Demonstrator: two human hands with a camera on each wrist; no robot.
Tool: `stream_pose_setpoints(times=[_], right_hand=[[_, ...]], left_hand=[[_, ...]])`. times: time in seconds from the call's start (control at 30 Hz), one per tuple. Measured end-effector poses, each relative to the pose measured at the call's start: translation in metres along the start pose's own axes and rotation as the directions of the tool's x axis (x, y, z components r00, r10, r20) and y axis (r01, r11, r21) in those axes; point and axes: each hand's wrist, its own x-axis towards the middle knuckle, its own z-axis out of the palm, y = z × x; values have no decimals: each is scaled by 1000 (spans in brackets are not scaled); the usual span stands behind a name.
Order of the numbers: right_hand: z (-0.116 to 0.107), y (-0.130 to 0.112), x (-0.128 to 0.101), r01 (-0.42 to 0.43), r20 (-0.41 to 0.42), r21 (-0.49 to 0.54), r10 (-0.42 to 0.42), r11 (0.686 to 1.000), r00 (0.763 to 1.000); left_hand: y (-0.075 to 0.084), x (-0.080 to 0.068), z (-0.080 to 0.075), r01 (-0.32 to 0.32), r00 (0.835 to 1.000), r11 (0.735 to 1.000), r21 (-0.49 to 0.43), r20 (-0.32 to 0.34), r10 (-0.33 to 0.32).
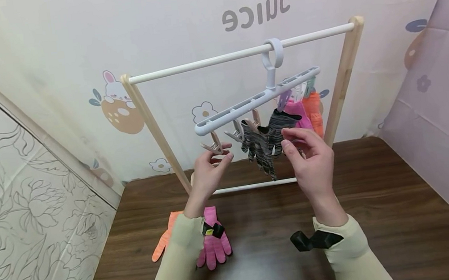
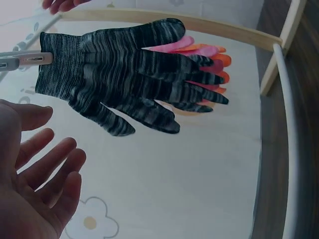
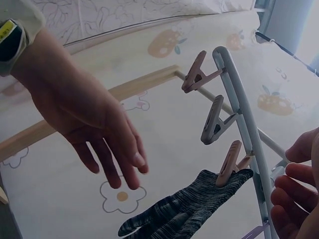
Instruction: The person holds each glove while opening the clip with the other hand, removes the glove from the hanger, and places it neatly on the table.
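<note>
Left hand sits left of centre in the head view, fingers loosely spread and holding nothing, its tips close to the end peg of the clip hanger; from the head view I cannot tell whether they touch it. In the left wrist view the palm is plainly open below the glove. To its right, the grey-and-black glove hangs from a peg by its cuff, fingers pointing down. Right of that, the right hand is raised beside the glove with fingers bent near its cuff; whether it pinches the knit or a peg is not clear.

Judging by this, the glove is freshly pegged and the step in hand looks like settling it. A next move would likely call for taking up one of the gloves on the counter, the orange glove or the pink glove at lower left, and squeezing a free peg open.

The grey-and-black glove is a stretchy marled knit with a ribbed cuff. The pegs are small, beige, spring-type plastic. The hanger is a pale slotted plastic bar with a ring hook over a white rail on a light wooden frame. Behind the grey-and-black glove hang another pink glove and another orange glove.
</note>
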Motion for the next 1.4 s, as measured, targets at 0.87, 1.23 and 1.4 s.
stream_pose_setpoints(times=[0.87,1.23,1.4], right_hand=[[3,9,-2,-13,13,13,13,1000,1000],[7,10,1,-14,27,24,13,1000,1000],[8,11,2,-23,36,18,22,1000,999]], left_hand=[[16,31,34,21,998,995,-93,59,-16],[49,17,31,-4,999,997,-75,42,8],[49,16,32,14,1000,997,-76,29,-12]])
